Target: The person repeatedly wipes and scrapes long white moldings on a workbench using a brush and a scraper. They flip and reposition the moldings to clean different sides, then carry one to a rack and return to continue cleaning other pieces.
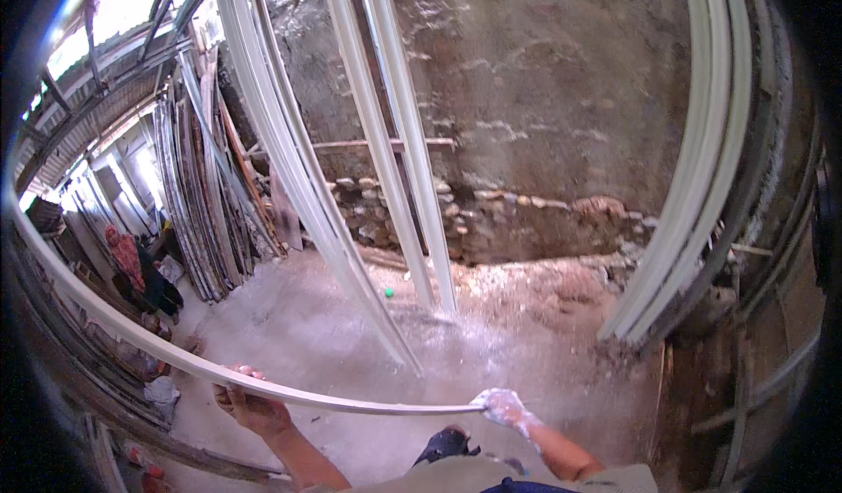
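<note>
Strip (351, 403) crosses left hand (258, 412) — right hand (506, 407) grips end.

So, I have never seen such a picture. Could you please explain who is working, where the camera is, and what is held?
No robot here: a person works bare-handed. The one picture comes from a wide camera on the head, looking down, so straight edges bend. The left hand and the whitened right hand hold a long pale strip, the right at its end. A small green thing lies on the floor, and long pale pieces stand by the wall.
</note>
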A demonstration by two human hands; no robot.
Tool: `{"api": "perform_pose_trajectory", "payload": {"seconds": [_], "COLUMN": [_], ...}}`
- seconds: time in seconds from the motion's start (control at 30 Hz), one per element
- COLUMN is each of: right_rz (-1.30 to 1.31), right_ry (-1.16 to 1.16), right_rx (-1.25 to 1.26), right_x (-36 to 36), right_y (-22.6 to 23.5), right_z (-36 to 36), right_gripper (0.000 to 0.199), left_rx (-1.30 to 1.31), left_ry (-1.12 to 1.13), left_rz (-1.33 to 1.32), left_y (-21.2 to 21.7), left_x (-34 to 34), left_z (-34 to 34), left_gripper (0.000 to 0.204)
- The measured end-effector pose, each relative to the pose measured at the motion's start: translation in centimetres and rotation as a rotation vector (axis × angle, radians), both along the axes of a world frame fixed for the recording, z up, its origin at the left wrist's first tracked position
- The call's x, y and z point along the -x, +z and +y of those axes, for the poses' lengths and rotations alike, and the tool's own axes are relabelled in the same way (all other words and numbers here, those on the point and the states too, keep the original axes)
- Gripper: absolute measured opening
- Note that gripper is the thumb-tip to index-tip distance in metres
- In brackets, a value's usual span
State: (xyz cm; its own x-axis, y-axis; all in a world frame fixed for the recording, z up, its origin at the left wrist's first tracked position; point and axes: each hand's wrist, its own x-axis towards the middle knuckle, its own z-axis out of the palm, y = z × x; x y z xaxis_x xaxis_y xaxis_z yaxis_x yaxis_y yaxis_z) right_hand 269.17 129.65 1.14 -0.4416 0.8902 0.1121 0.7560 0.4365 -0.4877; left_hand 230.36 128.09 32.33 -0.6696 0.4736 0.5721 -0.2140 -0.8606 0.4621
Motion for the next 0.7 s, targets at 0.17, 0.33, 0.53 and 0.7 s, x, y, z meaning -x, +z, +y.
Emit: {"api": "perform_pose_trajectory", "payload": {"seconds": [0.17,0.33,0.53,0.7], "right_rz": [-0.152,-0.059,0.029,0.092], "right_ry": [0.051,-0.015,-0.062,-0.071], "right_rx": [0.103,0.078,0.057,0.057], "right_x": [-2.5,-3.9,-5.0,-7.3], "right_y": [-0.2,2.4,6.0,7.7], "right_z": [13.0,23.7,32.9,37.9], "right_gripper": [0.030,0.030,0.029,0.029], "left_rx": [-0.001,0.030,0.045,0.098], "left_ry": [0.011,-0.027,-0.053,-0.165], "left_rz": [-0.053,-0.006,0.038,0.182], "left_y": [2.6,2.7,1.9,3.4], "left_x": [-7.6,-12.7,-17.6,-22.4], "left_z": [10.3,21.4,30.5,35.7], "left_gripper": [0.026,0.017,0.019,0.021]}}
